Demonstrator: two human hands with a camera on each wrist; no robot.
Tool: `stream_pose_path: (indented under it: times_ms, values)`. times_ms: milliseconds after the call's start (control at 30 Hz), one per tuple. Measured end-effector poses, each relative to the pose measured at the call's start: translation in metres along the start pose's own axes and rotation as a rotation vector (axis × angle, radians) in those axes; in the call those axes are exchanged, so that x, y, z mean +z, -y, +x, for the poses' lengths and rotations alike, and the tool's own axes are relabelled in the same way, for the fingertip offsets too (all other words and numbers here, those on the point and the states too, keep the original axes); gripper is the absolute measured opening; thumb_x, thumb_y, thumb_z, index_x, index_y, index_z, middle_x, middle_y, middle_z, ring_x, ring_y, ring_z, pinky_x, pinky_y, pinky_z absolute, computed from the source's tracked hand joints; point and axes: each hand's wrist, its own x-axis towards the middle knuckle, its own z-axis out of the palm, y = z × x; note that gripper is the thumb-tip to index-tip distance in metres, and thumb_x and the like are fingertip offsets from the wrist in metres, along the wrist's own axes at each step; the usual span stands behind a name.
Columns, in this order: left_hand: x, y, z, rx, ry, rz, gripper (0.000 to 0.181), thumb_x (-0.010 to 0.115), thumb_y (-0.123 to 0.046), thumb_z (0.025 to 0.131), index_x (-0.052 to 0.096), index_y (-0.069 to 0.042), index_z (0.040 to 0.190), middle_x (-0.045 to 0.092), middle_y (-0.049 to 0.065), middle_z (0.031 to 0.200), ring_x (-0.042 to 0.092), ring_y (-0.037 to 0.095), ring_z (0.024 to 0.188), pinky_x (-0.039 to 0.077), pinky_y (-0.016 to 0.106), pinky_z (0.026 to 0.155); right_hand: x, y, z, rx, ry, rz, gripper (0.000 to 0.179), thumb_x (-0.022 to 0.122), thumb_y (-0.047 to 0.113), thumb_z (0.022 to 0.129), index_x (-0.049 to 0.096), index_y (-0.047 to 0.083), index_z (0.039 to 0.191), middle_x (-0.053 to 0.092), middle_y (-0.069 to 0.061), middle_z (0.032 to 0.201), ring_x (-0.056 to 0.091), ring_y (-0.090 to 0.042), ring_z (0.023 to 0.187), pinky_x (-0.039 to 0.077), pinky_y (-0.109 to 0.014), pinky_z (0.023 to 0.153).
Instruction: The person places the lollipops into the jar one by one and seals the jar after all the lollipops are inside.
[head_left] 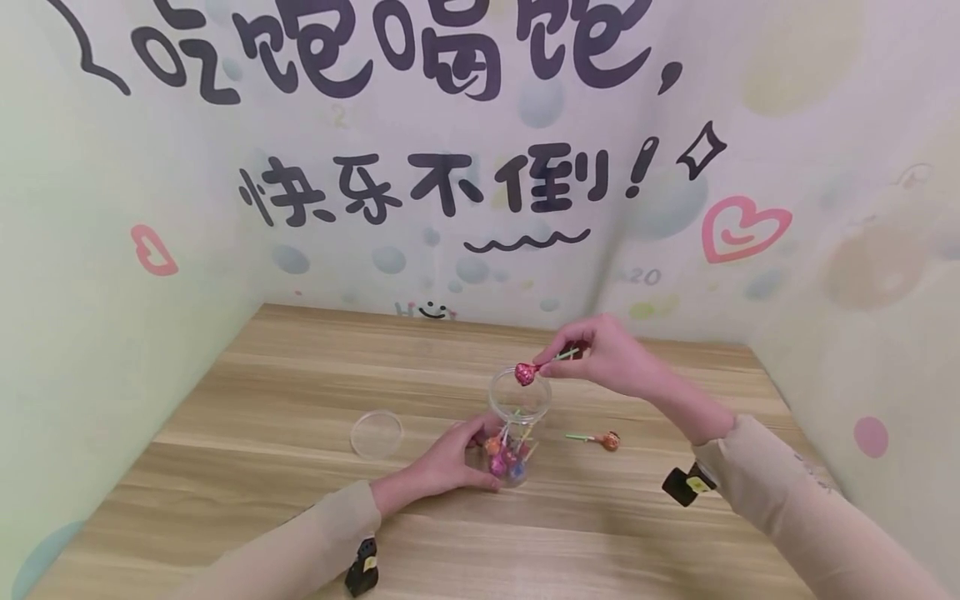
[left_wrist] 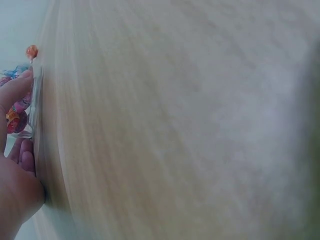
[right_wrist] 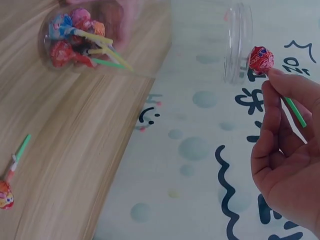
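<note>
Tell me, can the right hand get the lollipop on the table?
Probably: nothing shows between the right hand and that lollipop, though the hand pinches a red one, so grabbing may be awkward.

Outside one jar (head_left: 522, 419) are two lollipops (head_left: 611, 441), one lid (head_left: 377, 435).

1. A booth-like nook, its exact kind unclear.
2. Pale printed walls (head_left: 450, 118) carry rounded black Chinese lettering (head_left: 447, 187), pink outlined hearts (head_left: 741, 237) and soft blue spots (head_left: 388, 260).
3. These walls enclose the light wood-grain table (head_left: 195, 467).
</note>
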Motion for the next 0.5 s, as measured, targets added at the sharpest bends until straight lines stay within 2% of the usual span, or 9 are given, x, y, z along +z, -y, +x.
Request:
stream_pose_path:
  times_ms: [233,500]
  values:
    - [0.000,-0.001,0.000,-0.006,0.003,-0.003,0.075,0.090,-0.026,0.069,0.053,-0.013,0.133,0.063,0.000,0.119,0.056,0.015,0.110,0.047,0.027,0.097,0.013,0.005,0.004,-0.021,0.060,0.003,0.006,0.079,0.019,0.083,0.077,0.023,0.087,0.076,0.006,0.085,0.041,-0.009,0.057,0.034,-0.021,0.052]
    - [0.000,0.001,0.000,-0.001,0.005,-0.014,0.077,0.090,-0.025,0.069,0.052,-0.013,0.135,0.063,0.001,0.120,0.057,0.015,0.111,0.048,0.028,0.099,0.020,0.006,0.006,-0.015,0.084,0.005,0.005,0.079,0.019,0.083,0.077,0.021,0.087,0.076,0.005,0.089,0.049,-0.009,0.062,0.039,-0.020,0.054]
